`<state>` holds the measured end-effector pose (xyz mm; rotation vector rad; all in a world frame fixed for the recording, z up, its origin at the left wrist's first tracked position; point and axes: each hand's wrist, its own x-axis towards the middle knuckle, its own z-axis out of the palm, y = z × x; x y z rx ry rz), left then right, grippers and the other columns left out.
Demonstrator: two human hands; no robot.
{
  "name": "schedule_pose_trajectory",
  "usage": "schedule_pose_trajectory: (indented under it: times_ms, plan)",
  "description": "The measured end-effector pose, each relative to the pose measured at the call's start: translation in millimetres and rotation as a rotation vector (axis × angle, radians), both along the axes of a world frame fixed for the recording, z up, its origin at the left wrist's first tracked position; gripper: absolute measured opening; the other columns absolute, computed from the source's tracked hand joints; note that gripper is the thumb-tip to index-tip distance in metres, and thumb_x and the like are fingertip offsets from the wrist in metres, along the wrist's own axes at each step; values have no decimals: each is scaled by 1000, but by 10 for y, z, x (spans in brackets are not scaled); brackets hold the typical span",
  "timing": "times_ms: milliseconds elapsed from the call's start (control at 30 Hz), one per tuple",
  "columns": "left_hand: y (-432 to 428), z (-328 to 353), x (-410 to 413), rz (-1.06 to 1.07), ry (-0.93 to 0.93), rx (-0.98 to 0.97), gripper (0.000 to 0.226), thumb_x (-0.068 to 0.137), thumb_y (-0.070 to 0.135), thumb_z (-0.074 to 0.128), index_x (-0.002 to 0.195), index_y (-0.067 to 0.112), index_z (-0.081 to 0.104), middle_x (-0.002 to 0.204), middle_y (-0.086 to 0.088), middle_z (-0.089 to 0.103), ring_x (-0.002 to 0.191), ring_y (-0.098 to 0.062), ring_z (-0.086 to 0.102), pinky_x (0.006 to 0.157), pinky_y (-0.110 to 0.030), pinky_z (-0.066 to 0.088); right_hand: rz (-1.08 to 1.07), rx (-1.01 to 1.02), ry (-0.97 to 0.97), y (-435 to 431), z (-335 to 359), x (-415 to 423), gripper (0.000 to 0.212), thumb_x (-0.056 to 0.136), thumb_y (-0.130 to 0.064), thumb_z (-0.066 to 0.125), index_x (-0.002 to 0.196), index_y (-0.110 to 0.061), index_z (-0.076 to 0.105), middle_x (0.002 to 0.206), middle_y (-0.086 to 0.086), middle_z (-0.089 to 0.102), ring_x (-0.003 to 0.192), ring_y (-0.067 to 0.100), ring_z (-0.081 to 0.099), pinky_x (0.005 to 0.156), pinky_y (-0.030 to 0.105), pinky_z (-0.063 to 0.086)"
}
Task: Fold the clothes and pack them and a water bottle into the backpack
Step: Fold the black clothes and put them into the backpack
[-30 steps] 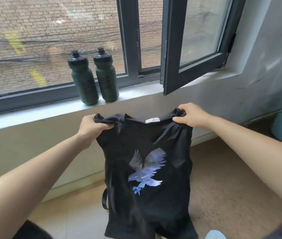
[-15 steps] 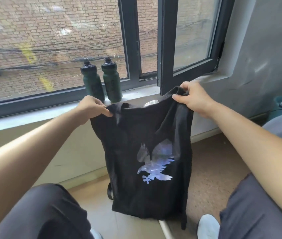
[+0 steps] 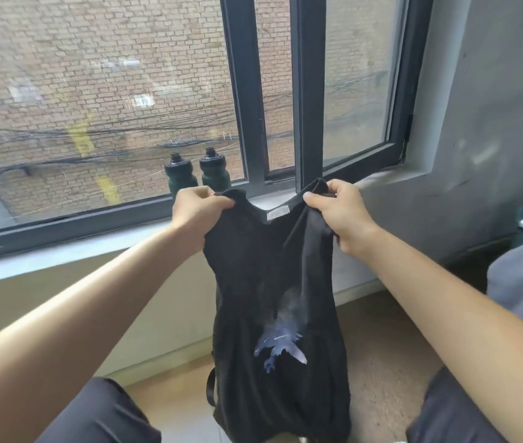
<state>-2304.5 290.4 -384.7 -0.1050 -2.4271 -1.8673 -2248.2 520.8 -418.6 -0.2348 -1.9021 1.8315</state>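
I hold the black eagle-print T-shirt [image 3: 273,282] up by its shoulders so it hangs flat for folding. My left hand [image 3: 196,209] clenches its 11 o'clock corner and my right hand [image 3: 340,212] its 1 o'clock corner. Two green water bottles [image 3: 215,172] stand beyond, at 11 o'clock.

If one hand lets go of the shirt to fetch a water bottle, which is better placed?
Left, probably. The left hand, gripping the T-shirt, is right by the water bottles on the windowsill; the right hand is farther off.
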Motion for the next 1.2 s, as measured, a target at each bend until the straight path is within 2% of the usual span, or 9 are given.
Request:
schedule_pose_trajectory:
  times_ms: [100,267,467,567,667,833,1000,1133,1200]
  plan:
    - [189,2,119,-68,26,15,33,74,22,81,62,21,50,78,-16,63,76,-28,65,66,-36,51,43,7,-15,-205,17,20,15,91,-13,73,82,-15,62,76,2,64,66,13,62,49,22,46]
    - [437,-136,213,-174,30,-16,42,80,16,80,61,23,43,69,-7,53,70,-20,54,51,-24,37,144,-15,-42,-427,14,25,7,93,-14,72,90,-10,67,85,10,70,76,20,69,59,33,57]
    - [489,-53,307,-255,-96,131,17,83,27,72,90,14,63,89,-10,66,85,-26,71,68,-36,59,324,-7,-61,-428,71,138,36,94,-34,70,112,-2,70,105,18,75,90,20,75,78,33,61]
    - [414,72,312,-304,-174,273,11,93,23,57,96,14,62,87,-7,58,66,-25,67,81,-49,61,431,63,-25,-395,91,175,53,76,-36,82,117,-7,67,107,13,76,98,22,75,87,36,62]
    - [363,92,299,-379,-89,217,17,98,19,52,107,15,66,87,-5,63,55,-19,64,73,-46,61,351,264,24,-405,77,164,52,70,-20,92,116,-13,66,103,7,76,97,16,75,84,28,60]
    - [264,-29,323,-513,109,169,36,98,3,48,127,17,62,113,-7,76,74,-33,76,76,-47,65,362,303,9,-348,55,108,38,82,9,66,113,-12,70,103,21,73,100,32,71,89,42,61]
    - [93,-347,128,-247,347,190,42,81,11,65,123,16,61,113,-4,75,86,-22,74,67,-28,58,385,191,-85,-277,6,83,47,80,20,46,112,-2,71,96,19,71,85,23,71,77,30,62]
    - [-7,-796,-47,-464,-105,22,100,64,65,79,149,22,46,138,1,60,127,-20,59,104,-34,48,442,49,-118,-209,37,61,39,81,19,39,104,3,66,88,13,65,79,20,66,70,30,59]
    - [-1,-917,-29,-669,-208,7,89,74,64,75,144,15,54,138,-4,66,126,-22,63,102,-33,50,468,13,-117,-205,75,78,35,83,17,37,101,2,64,86,13,61,77,21,62,68,28,58]
